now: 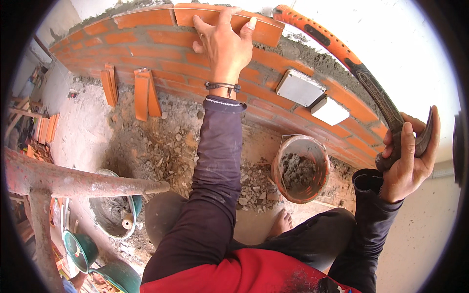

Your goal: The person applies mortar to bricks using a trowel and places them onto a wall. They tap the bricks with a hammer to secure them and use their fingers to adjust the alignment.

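Observation:
My left hand (225,45) reaches up to an orange brick (266,32) on the top course of the wall. Its fingers are spread, some over the brick's upper edge, and the thumb rests near its right part. A thin string runs along that edge. On the right, my right hand (409,158) is closed round a claw hammer (373,88) near its dark head. The hammer's orange-and-black handle points up and left, its end close to the brick's right end. Grey mortar (320,63) lies on the wall to the right of the brick.
Two pale electrical boxes (300,88) sit in the brick wall (171,63). Below stands a bucket of mortar (299,193). Loose bricks (146,95) lean against the wall's foot. Rubble covers the floor. A rusty metal pole (88,183) crosses at left, over another mortar bucket (133,207).

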Demonstrator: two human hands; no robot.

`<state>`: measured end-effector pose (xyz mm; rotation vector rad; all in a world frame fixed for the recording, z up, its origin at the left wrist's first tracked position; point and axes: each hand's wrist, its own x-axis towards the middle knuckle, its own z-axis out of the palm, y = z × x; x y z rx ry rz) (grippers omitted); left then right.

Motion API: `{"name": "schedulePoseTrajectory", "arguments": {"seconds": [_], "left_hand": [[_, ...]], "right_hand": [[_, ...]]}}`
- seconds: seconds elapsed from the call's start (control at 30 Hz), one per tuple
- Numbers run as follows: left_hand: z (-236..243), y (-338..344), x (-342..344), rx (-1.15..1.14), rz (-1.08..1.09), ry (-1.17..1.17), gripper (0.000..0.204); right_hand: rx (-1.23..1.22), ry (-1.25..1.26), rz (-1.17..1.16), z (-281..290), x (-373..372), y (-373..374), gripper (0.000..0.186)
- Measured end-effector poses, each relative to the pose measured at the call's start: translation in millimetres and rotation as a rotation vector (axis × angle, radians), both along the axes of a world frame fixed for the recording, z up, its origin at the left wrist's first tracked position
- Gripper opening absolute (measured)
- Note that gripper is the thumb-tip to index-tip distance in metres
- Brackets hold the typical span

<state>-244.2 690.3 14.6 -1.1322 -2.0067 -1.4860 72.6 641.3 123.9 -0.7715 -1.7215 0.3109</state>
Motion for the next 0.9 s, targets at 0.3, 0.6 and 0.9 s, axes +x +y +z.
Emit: {"name": "schedulePoseTrajectory", "arguments": {"seconds": [0.3,0.6,0.9], "left_hand": [[-5,7,4,0.122,0.04,-0.048,0.061],[-2,27,29,0.19,0.166,-0.146,0.059],[1,30,32,0.24,0.211,-0.142,0.048]], "right_hand": [[0.023,0.086,0.021,-3,-9,-4,0.053],[0.13,0.006,0.185,20,-67,8,0.05],[0.136,-0.139,0.294,11,-117,23,0.047]]}}
